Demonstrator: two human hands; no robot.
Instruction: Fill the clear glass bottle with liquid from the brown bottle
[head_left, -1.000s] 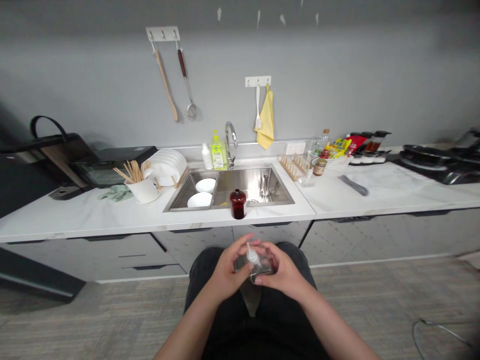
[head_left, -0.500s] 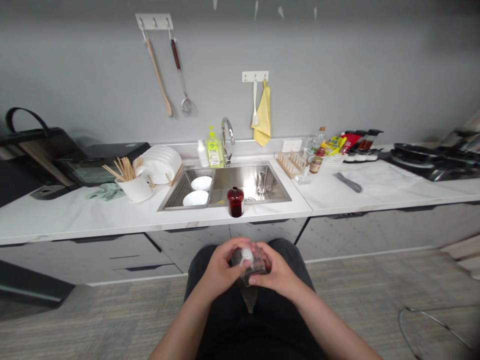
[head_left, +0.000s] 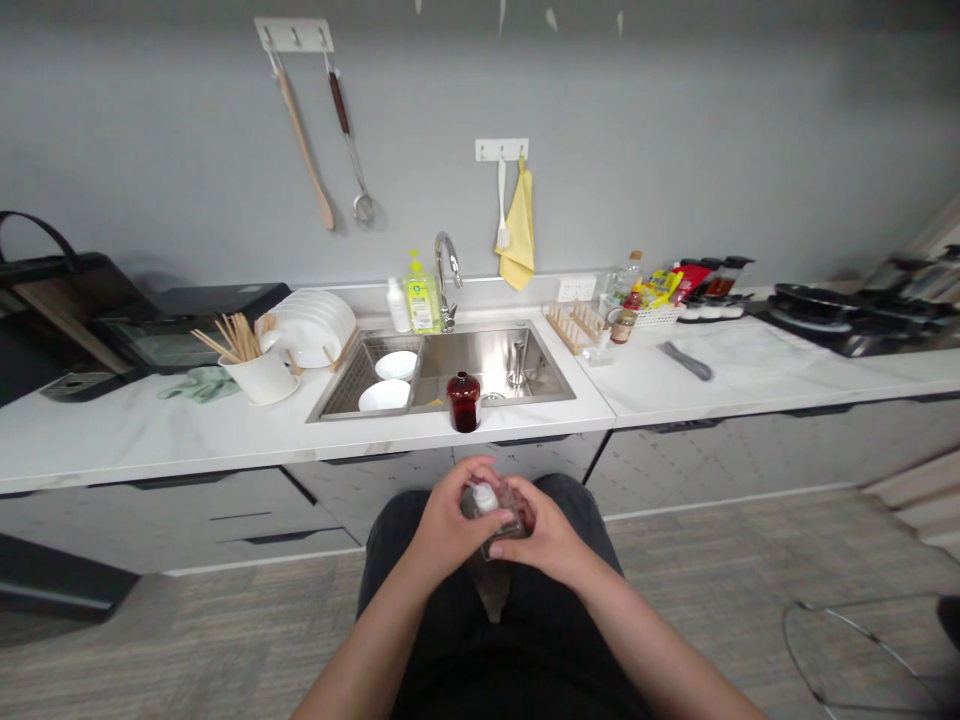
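Above my lap, a clear square bottle (head_left: 501,522) with a white top sits between my two hands. My left hand (head_left: 456,515) wraps its left side, the thumb lying across the front near the white top. Around the right side curl the fingers of my right hand (head_left: 541,530), its thumb along the lower edge. Both palms hide part of the bottle. On the counter's front edge, beyond my hands, stands a dark red bottle (head_left: 464,404) with an uncapped neck; neither hand touches it.
Behind the red bottle is a steel sink (head_left: 495,360) with white bowls (head_left: 385,396) in its left basket. Left stand a chopstick holder (head_left: 260,378) and plates (head_left: 319,325). Soap bottles (head_left: 422,300) stand behind. A wooden rack (head_left: 576,328) and grey cloth (head_left: 685,361) lie right.
The whole view has shifted slightly, so the counter sits a little further left. Both hands still hold the clear bottle, with almost the same grip.
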